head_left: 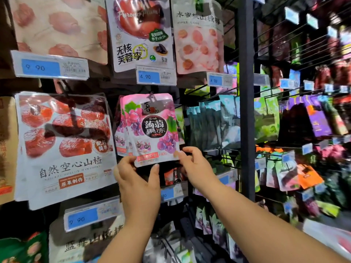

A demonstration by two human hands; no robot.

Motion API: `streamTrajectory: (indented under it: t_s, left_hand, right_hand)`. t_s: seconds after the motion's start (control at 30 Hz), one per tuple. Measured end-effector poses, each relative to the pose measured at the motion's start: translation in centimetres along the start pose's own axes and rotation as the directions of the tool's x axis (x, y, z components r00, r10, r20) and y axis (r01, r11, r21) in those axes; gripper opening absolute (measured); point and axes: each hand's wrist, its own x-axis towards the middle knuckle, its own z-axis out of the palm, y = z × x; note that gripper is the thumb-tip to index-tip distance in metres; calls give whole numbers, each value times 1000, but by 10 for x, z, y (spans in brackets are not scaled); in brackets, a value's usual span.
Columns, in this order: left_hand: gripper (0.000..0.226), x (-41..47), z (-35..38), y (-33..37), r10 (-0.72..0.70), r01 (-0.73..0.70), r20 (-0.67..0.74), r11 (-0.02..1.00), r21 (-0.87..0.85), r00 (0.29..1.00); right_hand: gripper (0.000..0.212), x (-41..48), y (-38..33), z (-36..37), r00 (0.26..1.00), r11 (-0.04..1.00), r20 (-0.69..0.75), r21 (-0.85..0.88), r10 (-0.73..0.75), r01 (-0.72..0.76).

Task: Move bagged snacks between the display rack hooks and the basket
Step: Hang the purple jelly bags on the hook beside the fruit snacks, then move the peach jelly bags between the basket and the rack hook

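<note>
Left grip and right grip pinch the bottom corners of one pink jelly bag — front of three.

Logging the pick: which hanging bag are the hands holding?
The pink grape jelly bag, centre; left hand and right hand pinch its bottom corners, others hang untouched.

left hand: bare, short nails
right hand: bare, short nails
forearms: bare up to frame edge
</note>
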Motion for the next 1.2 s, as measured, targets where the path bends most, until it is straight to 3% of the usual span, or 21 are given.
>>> streamTrajectory:
  t_s: [0.13, 0.23, 0.37, 0.53, 0.63, 0.7, 0.87, 1.0, 1.07, 1.2]
  left_hand:
    - [38, -30, 15, 6, 130, -129, 30, 991, -27, 991]
    - [29, -61, 38, 6, 109, -94, 174, 991, -93, 979]
    - [21, -116, 79, 2, 84, -38, 434, 993, -114, 897]
    - [18, -193, 131, -7, 55, 15, 724, 996, -90, 687]
    - [23, -241, 155, -9, 70, -67, 870, 997, -43, 487]
    - [30, -264, 167, -10, 68, -119, 912, 993, -22, 403]
    - [40, -285, 177, -18, 50, -35, 925, 999, -39, 376]
    - [40, -287, 176, -29, 95, -22, 927, 995, -93, 362]
    - [38, -287, 175, -34, 116, -33, 927, 993, -111, 357]
    - [34, -287, 173, -38, 126, -19, 930, 992, -127, 345]
  right_hand:
    - [28, -25, 26, -13, 999, 998, -16, 42, 45, -44]
    - [20, -48, 57, -32, 993, 993, -43, 64, 106, -103]
    - [20, -81, 99, -78, 984, 985, -123, -99, 128, -141]
    - [15, -133, 140, -156, 950, 896, -185, -329, 250, -300]
    - [7, -171, 163, -210, 910, 802, -236, -433, 340, -412]
    - [15, -194, 175, -241, 868, 704, -281, -507, 410, -497]
    - [29, -223, 192, -279, 824, 505, -321, -668, 467, -547]
    - [20, -236, 195, -281, 826, 493, -350, -675, 441, -549]
    - [26, -245, 199, -281, 817, 469, -339, -688, 467, -554]
    - [31, -254, 205, -286, 799, 527, -337, -614, 498, -587]
